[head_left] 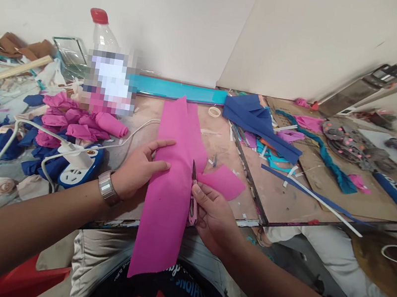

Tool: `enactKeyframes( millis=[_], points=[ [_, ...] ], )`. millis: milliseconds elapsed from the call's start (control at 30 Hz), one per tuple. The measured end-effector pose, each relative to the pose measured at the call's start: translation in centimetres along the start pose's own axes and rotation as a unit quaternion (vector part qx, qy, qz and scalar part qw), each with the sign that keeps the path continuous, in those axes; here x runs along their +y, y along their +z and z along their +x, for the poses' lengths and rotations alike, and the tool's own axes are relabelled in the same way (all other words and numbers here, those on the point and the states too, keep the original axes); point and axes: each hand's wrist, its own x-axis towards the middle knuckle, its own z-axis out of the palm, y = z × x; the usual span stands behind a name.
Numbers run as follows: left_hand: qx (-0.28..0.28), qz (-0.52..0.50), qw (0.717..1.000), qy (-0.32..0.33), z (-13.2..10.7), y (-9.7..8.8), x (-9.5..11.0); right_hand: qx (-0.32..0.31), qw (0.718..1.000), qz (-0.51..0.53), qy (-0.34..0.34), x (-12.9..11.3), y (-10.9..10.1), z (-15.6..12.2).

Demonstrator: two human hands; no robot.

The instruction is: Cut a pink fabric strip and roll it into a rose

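Observation:
A long strip of magenta fabric (166,203) lies over the table's front edge and hangs down toward my lap. My left hand (143,166) grips its left side, thumb on top and the other fingers partly hidden. In my right hand (212,216) is a pair of small scissors (193,203) with pink handles. Their blades point away from me and meet the strip's right edge. Beyond the blades, a cut magenta piece (223,181) spreads to the right on the table, next to the strip.
Rolled magenta fabric flowers (63,117) and a blue power strip (80,170) with a white cable are on the left. A bottle (101,33) and a blurred phone (111,79) stand behind. Folded blue fabric (252,119) lies right of centre. Another person's leg (338,266) shows at right.

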Motion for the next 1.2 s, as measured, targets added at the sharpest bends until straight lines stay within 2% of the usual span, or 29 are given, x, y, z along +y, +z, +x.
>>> enactKeyframes(
  millis=[200,567,833,1200],
  points=[
    [0.000,0.018,1.000,0.012,0.1,-0.2,-0.2,0.008,1.000,-0.018,0.005,0.1,-0.1,-0.7],
    [0.001,0.026,1.000,0.015,0.1,-0.2,-0.3,-0.024,1.000,0.005,-0.011,0.0,0.4,-0.7],
    [-0.010,0.000,0.999,0.034,0.0,-0.1,-0.5,0.026,1.000,-0.015,-0.004,0.2,-0.2,-0.4],
    [-0.043,-0.015,0.998,0.035,-0.4,0.2,-0.5,0.010,1.000,0.000,-0.017,-0.5,0.1,0.3]
  ],
)
